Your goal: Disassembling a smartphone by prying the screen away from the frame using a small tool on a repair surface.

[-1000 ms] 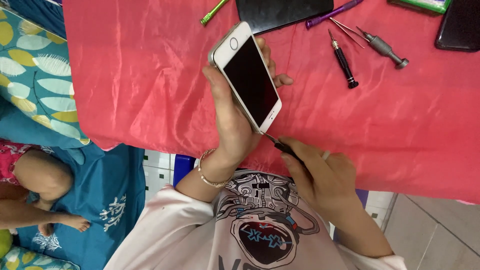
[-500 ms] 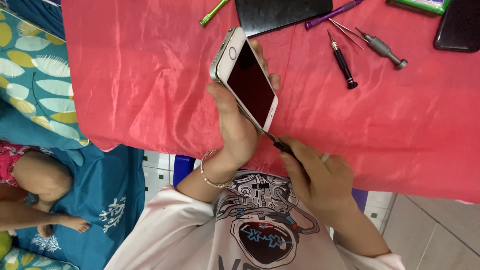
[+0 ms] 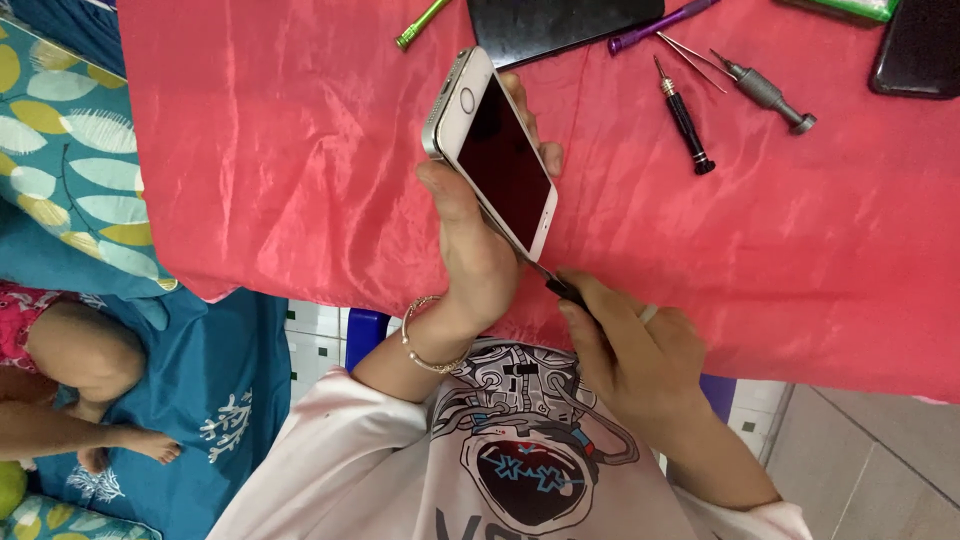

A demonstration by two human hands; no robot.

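Our left hand (image 3: pixel 470 240) clamps the white, dark-screened smartphone (image 3: pixel 495 150) tilted above the red satin cloth (image 3: pixel 300 150) | our right hand (image 3: pixel 630 350) pinches a slim black screwdriver (image 3: pixel 555 282) against its lower edge.

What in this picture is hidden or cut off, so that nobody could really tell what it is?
Head view, the only one:
- Screwdriver: its handle is buried in the right hand; its tip is too small to see where it meets the phone.
- Phone's back: covered by the left hand.
- Dark slab and black phone: cut off by the frame edges.
- Green tool: cut off by the top edge.
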